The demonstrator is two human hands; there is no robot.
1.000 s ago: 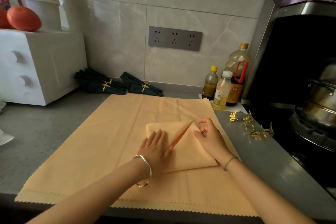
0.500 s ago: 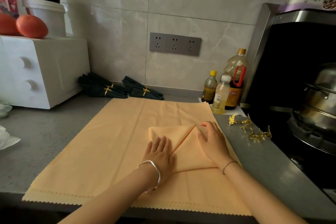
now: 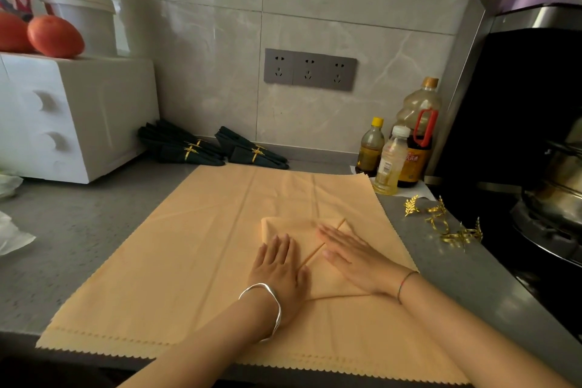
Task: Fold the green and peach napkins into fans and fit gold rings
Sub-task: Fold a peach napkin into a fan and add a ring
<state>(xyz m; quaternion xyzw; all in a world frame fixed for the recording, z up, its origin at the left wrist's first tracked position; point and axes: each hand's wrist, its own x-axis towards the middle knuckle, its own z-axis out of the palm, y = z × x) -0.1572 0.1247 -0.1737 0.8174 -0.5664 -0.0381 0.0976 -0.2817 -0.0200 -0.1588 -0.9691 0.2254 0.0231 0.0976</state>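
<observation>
While the left hand [image 3: 277, 264] and right hand [image 3: 356, 257] pressed it flat, uncurled and gripping nothing, the soft folded peach napkin [image 3: 300, 230] lay left of the leafy gold rings [image 3: 461, 236], its diagonal crease slanting away rightward.

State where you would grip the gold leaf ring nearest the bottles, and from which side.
Pinch the leaf ring by its stem from above, likely with the right hand: it lies alone on the counter, apart from the tangled rings.

Rings [image 3: 458, 235] right of napkin [image 3: 204, 246] — bottles [image 3: 390, 161] behind
</observation>
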